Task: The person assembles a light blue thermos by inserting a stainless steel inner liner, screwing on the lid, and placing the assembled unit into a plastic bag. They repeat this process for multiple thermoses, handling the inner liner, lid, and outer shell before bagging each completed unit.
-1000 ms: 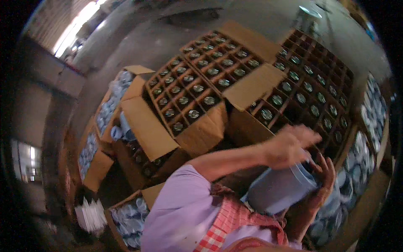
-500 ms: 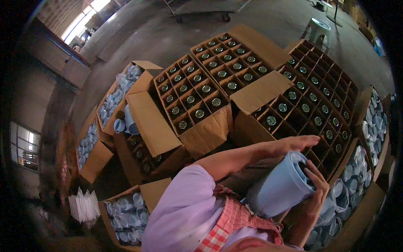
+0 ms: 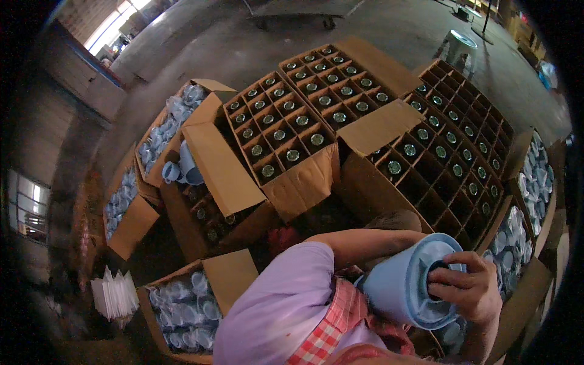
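Observation:
A light-blue plastic container, round and bucket-like, lies tilted against my body with its recessed end toward the right. My right hand is at that end, its bent fingers hooked into the dark opening; the fingertips are hidden inside. Behind the container runs my left forearm, and the left hand is out of sight there. Just beyond stands a large divided carton, where glass pieces with round, clear tops fill many cells while other cells are bare.
Two more divided cartons of glass stand at centre. Bagged bluish cups fill cartons at the left and right. Light-blue mugs lie on a left carton, white folded sheets below. A metal stool stands at the back.
My left hand, flat over the divided carton before, has drawn back behind the container. The container's end has turned toward view, and my right fingers have moved from its rim into the opening.

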Available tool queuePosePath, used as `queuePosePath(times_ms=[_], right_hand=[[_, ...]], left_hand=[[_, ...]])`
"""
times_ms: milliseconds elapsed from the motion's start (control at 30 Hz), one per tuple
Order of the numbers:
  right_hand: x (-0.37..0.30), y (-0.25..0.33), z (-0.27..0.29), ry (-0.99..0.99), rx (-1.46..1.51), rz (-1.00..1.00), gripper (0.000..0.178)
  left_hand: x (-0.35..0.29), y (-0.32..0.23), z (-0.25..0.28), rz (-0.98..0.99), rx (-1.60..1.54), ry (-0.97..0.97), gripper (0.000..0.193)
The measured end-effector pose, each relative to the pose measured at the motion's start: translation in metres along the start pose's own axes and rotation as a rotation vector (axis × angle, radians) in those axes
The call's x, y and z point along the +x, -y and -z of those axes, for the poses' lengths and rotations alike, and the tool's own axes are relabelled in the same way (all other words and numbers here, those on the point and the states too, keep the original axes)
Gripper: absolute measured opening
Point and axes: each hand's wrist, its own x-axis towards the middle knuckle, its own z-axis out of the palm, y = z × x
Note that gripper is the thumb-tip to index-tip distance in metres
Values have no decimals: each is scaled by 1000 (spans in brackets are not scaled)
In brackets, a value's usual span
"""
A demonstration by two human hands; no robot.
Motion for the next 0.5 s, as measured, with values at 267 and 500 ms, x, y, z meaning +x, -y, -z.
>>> queuePosePath(times_ms=[267,500], right_hand=[[5,18,2,125,-290,101,27],[5,27,3,134,-301,184,27]], left_hand=[[-26,-14,-2,49,10,-47,41],[-29,-26,-13,139,10,-22,32]])
